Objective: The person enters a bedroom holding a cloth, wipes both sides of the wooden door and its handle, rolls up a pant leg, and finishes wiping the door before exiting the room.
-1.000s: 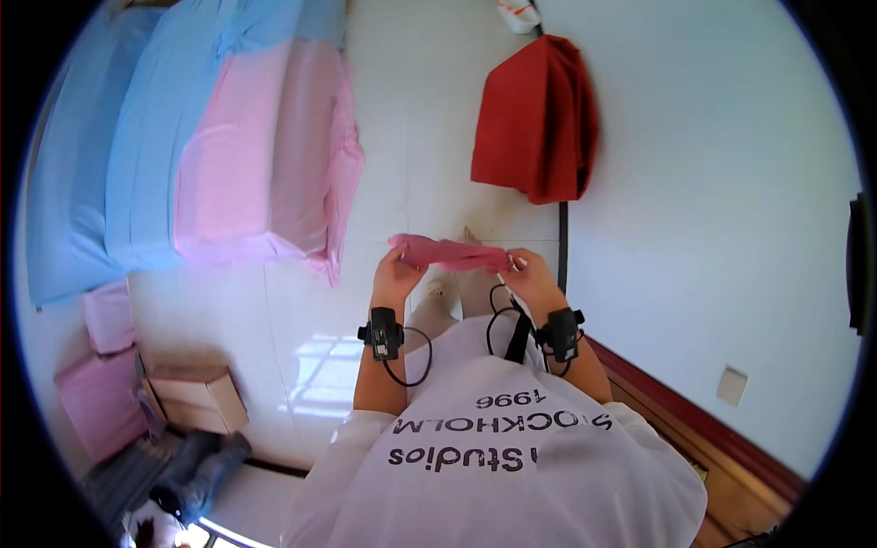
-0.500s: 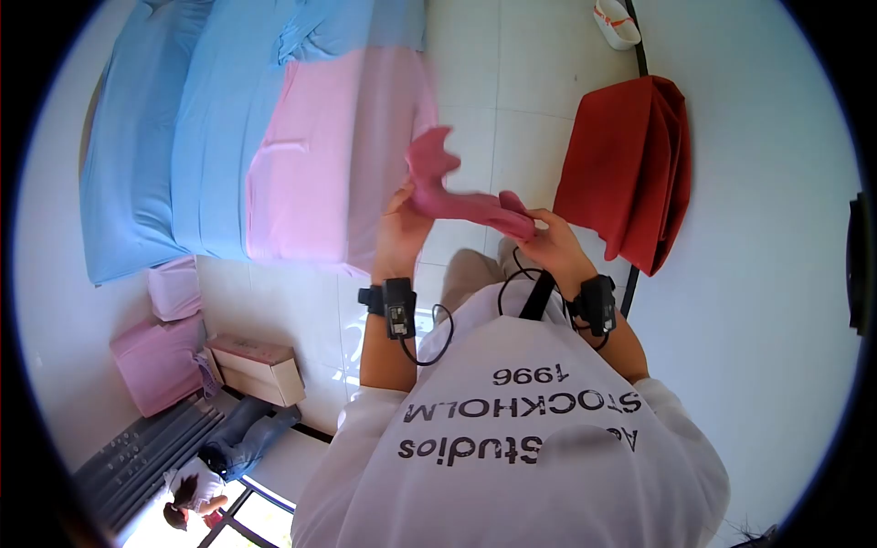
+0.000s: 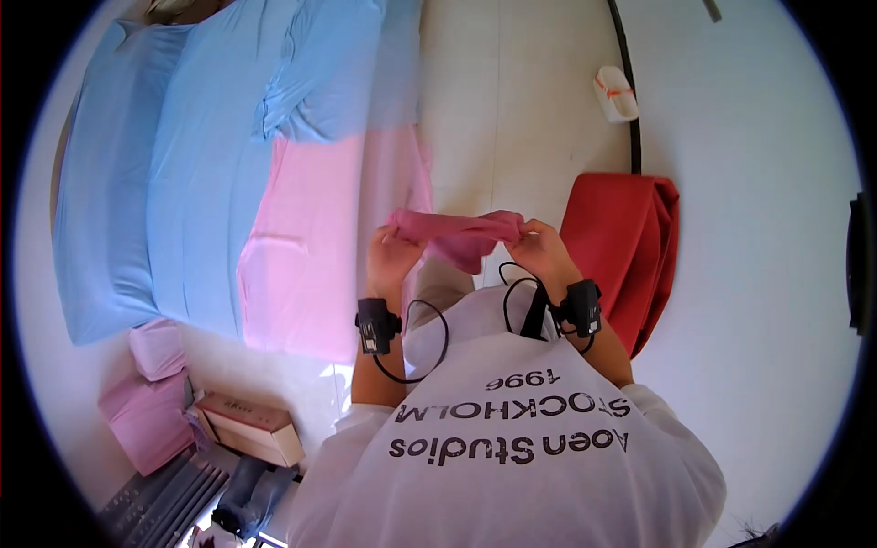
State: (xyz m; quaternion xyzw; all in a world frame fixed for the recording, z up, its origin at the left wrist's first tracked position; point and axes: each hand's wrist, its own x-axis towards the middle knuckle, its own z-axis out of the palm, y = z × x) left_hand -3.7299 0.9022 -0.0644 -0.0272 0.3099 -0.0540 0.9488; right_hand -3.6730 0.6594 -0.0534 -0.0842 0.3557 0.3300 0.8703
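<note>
A dark pink cloth (image 3: 461,232) is stretched in front of my body, its middle hanging down in a loose fold. My left hand (image 3: 391,254) pinches the cloth's left end, close to the sofa's pink cover. At the opposite end, my right hand (image 3: 539,248) is closed on a corner of it. Both wrists carry black strapped devices with cables.
To the left stands a sofa under a blue cover (image 3: 206,183) and a pink cover (image 3: 306,247). Folded red fabric (image 3: 621,247) leans by the right wall, with a white container (image 3: 617,94) beyond. A cardboard box (image 3: 245,427) and a pink-covered stool (image 3: 151,420) sit lower left.
The cloth, tilted and bunched before, is now spread nearly level between my hands. My left hand has moved slightly lower. The view has shifted, so the room's objects appear lower.
</note>
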